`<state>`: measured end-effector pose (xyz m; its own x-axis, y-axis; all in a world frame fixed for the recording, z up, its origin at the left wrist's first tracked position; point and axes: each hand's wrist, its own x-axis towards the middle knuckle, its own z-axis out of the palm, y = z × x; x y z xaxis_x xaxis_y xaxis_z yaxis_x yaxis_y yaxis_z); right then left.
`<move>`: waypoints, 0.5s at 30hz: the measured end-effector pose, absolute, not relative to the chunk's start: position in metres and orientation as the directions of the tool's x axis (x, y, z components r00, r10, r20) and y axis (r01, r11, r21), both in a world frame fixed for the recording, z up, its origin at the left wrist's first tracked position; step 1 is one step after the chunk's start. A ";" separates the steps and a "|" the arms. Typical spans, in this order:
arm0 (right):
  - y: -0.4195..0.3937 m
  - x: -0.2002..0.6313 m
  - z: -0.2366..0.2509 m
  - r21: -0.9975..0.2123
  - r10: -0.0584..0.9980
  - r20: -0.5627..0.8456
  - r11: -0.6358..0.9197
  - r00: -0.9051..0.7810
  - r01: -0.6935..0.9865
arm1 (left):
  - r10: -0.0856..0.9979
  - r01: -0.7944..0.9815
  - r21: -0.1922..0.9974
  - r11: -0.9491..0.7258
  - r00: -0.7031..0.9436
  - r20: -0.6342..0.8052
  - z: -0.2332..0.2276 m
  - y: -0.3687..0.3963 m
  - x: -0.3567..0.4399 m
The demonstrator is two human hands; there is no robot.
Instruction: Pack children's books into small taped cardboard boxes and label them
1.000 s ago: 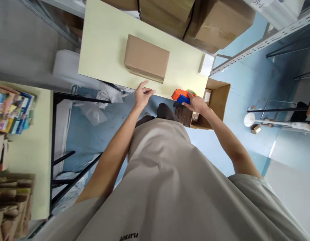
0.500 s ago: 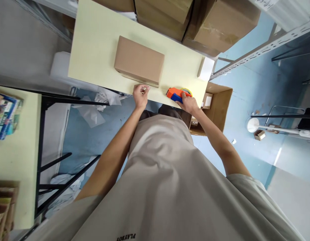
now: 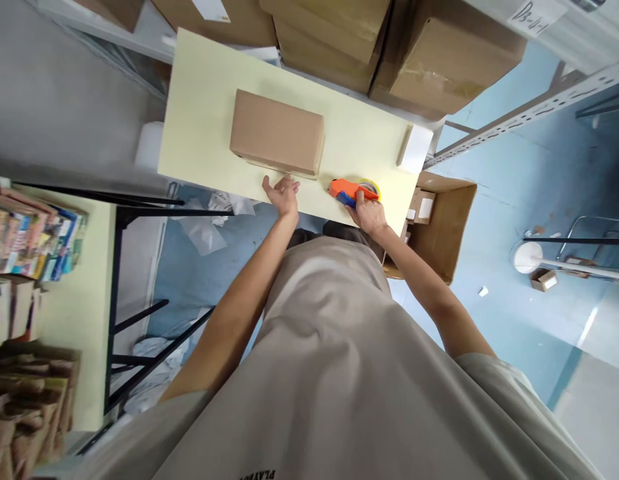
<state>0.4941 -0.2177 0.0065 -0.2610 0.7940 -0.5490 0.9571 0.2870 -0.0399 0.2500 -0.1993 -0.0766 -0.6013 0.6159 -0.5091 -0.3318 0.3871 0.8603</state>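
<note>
Right hand (image 3: pixel 368 212) wrapped round handle of orange-and-blue tape dispenser (image 3: pixel 348 191), fingers closed on it; dispenser resting on pale yellow worktop (image 3: pixel 199 113), near edge, right of centre, w/ yellowish tape roll at its right end. Left hand (image 3: pixel 282 193) loosely open, palm up-ish, fingers spread, holding nothing; at near edge of worktop, just below near side of closed cardboard box (image 3: pixel 277 133), fingertips close to box's bottom edge, contact not clear. Box lying flat mid-worktop, long side left-right, well left of dispenser. Small white block (image 3: pixel 414 148) at far right end of worktop, apart from dispenser. Big cardboard cartons (image 3: pixel 439 53) stacked beyond far edge, under grey metal shelving upright (image 3: pixel 519 110). Open carton (image 3: pixel 447 220) on blue floor right of worktop, near right forearm, w/ small items inside. Crumpled white plastic wrap (image 3: pixel 204 223) on floor under worktop's left part, by black frame legs. Second pale worktop (image 3: pixel 84 313) at left edge of view, w/ books (image 3: pixel 34 240) stacked on it & brown cardboard pile (image 3: pixel 24 400) nearer. Beige T-shirt (image 3: pixel 339 373) filling lower view.
</note>
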 end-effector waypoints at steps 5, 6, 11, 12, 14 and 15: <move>-0.217 0.494 0.025 -0.056 0.762 -0.594 0.283 -0.260 0.958 | 0.492 -0.517 0.732 0.443 -0.543 -0.681 -0.046 -0.173 0.282; -0.216 0.496 0.029 -0.059 0.755 -0.600 0.286 -0.263 0.956 | 0.502 -0.488 0.736 0.470 -0.538 -0.677 -0.043 -0.165 0.291; -0.207 0.506 0.035 -0.088 0.716 -0.618 0.347 -0.324 0.934 | 0.556 -0.378 0.771 0.513 -0.537 -0.634 -0.050 -0.141 0.307; -0.205 0.506 0.033 -0.101 0.701 -0.619 0.376 -0.354 0.921 | 0.557 -0.378 0.770 0.514 -0.536 -0.634 -0.052 -0.143 0.301; -0.203 0.502 0.027 -0.139 0.657 -0.617 0.451 -0.433 0.882 | 0.569 -0.375 0.771 0.514 -0.523 -0.634 -0.054 -0.151 0.280; -0.202 0.498 0.024 -0.162 0.631 -0.611 0.490 -0.477 0.856 | 0.578 -0.370 0.774 0.513 -0.518 -0.631 -0.054 -0.157 0.268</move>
